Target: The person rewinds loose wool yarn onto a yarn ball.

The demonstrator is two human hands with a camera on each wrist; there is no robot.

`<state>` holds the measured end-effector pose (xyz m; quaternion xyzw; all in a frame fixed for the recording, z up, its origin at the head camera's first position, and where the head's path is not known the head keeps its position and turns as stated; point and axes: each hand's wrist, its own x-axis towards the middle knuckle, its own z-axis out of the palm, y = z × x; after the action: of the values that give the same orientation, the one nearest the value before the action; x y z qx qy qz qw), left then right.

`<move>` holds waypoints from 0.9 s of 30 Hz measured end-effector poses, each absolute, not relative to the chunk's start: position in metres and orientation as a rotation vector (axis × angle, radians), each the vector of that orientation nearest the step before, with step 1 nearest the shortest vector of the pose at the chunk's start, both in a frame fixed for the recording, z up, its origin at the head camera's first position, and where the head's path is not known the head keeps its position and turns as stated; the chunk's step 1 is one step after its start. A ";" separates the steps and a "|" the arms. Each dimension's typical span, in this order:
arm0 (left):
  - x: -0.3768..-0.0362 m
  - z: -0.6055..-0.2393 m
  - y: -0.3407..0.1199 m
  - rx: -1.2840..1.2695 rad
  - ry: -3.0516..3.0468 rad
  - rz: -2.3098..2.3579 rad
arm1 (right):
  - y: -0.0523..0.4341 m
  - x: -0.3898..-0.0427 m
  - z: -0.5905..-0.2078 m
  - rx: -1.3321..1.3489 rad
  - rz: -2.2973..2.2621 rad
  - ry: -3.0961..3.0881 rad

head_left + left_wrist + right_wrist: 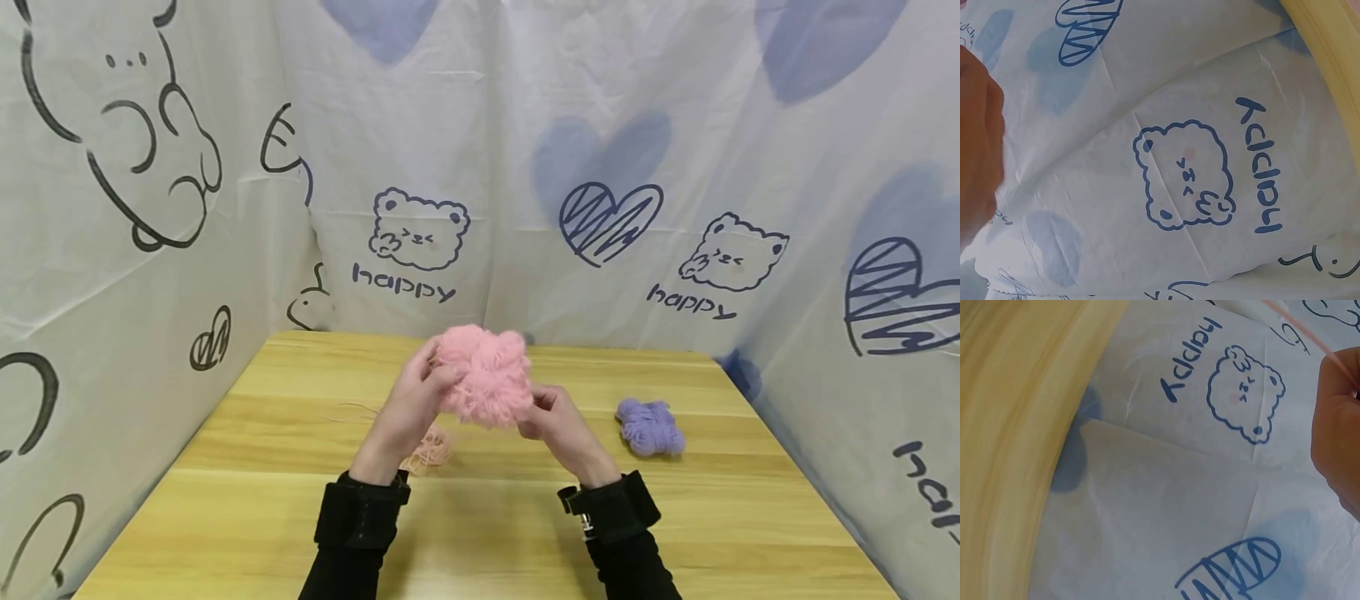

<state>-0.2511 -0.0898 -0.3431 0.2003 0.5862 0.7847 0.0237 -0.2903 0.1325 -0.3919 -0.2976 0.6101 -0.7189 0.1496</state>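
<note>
A fluffy pink skein of yarn (486, 377) is held up above the wooden table. My left hand (403, 408) grips it from the left, thumb across its front. At its lower right edge is my right hand (561, 427), fingers curled. In the right wrist view a thin pink strand (1307, 336) runs into the pinched fingers of the right hand (1338, 428). Only a side of the left hand (979, 150) shows in the left wrist view, with the skein out of sight there.
A loose peach yarn tangle (431, 448) lies on the table (480, 533), partly behind the left hand, with thin strands trailing left. To the right sits a purple skein of yarn (651, 427). White cloth (510, 158) with drawings encloses the table's back and sides.
</note>
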 end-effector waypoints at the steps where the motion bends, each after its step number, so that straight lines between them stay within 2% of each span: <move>1: -0.250 -0.344 -0.090 0.656 1.849 2.380 | 0.134 -0.290 -0.391 -0.823 -2.071 1.767; 14: -0.250 -0.352 -0.088 0.950 2.255 1.901 | 0.146 -0.281 -0.371 -0.626 -2.146 1.808; 22: -0.253 -0.355 -0.089 0.827 2.660 1.731 | 0.147 -0.278 -0.368 -0.758 -2.255 1.780; 27: -0.256 -0.356 -0.087 0.706 2.806 1.808 | 0.146 -0.274 -0.368 -0.808 -2.251 1.817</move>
<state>-0.2564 -0.0867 -0.3562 0.2051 0.8149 0.5251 -0.1350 -0.2742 0.1456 -0.3677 -0.2682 0.6035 -0.7477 0.0691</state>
